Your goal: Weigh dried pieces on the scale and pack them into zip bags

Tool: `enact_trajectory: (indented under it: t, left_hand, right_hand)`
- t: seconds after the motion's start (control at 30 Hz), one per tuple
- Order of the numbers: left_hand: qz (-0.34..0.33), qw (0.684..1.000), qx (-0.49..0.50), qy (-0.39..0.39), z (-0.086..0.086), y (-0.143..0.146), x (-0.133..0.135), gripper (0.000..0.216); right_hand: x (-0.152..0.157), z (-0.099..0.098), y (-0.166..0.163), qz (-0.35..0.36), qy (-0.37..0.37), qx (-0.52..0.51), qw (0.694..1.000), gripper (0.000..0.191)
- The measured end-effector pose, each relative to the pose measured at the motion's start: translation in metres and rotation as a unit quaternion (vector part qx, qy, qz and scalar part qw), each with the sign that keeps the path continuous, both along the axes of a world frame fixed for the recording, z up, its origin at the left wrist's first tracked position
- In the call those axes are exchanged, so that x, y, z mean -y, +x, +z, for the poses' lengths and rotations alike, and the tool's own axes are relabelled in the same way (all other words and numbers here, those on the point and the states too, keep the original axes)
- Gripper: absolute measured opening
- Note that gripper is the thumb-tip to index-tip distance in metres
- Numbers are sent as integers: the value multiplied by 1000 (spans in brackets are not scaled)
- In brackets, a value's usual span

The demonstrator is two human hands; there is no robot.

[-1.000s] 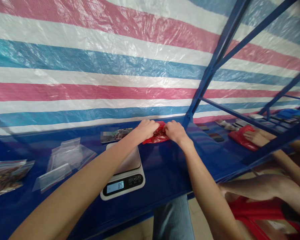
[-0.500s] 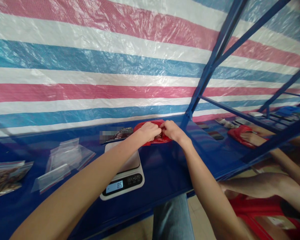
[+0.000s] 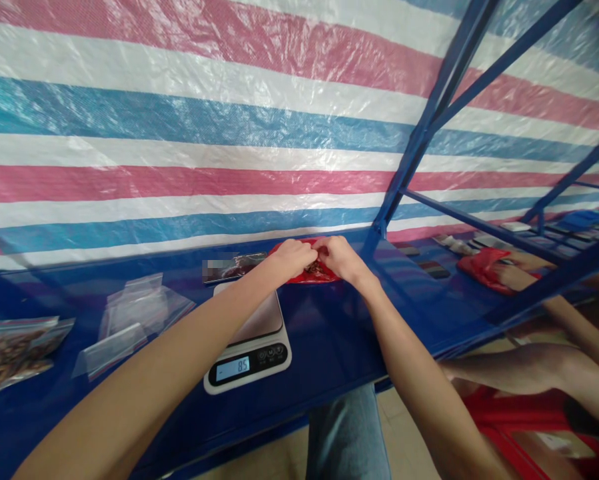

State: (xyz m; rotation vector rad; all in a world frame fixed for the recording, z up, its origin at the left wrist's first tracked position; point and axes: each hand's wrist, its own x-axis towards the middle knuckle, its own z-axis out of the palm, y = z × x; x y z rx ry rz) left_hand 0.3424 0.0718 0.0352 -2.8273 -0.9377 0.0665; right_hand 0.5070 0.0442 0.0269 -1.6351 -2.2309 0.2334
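A red plastic bag (image 3: 313,273) with dark brown pieces in it lies on the blue table (image 3: 329,340), behind a white kitchen scale (image 3: 252,333). My left hand (image 3: 292,257) and my right hand (image 3: 338,258) meet over the bag's opening, fingers curled and pinching its plastic. The scale's display reads 85; nothing shows on its platform, which my left forearm crosses.
Empty clear zip bags (image 3: 134,317) lie left of the scale, and a filled bag of brown pieces (image 3: 9,353) lies at the far left. A phone (image 3: 234,267) rests behind the scale. A blue frame post (image 3: 419,140) rises right of my hands. Another person's arm (image 3: 554,300) touches a second red bag (image 3: 484,267).
My hands have drawn closer together on the red bag and shifted it slightly away from me. The scale reading stays 85.
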Motion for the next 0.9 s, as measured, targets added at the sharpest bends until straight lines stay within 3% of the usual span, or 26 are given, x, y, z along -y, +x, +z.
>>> enact_trajectory:
  t: [0.2, 0.3, 0.47, 0.77, 0.9]
  left_hand:
    - [-9, 1000, 23, -4, -1, -15, 0, 16]
    - [-10, 1000, 23, -13, -1, -13, 2, 11]
    - [8, 999, 40, -11, -6, -6, 5, 19]
    - [53, 994, 85, -33, -14, -18, 5, 27]
    - [61, 993, 92, -34, -15, -25, 5, 30]
  right_hand:
    - [2, -2, 5, -5, -44, 9, 999, 29]
    - [3, -3, 6, -14, -55, 32, 998, 20]
    - [0, -8, 4, -12, -69, 50, 996, 23]
    - [-10, -20, -3, 1, -45, 33, 998, 26]
    - [-13, -24, 0, 14, -32, 18, 999, 15]
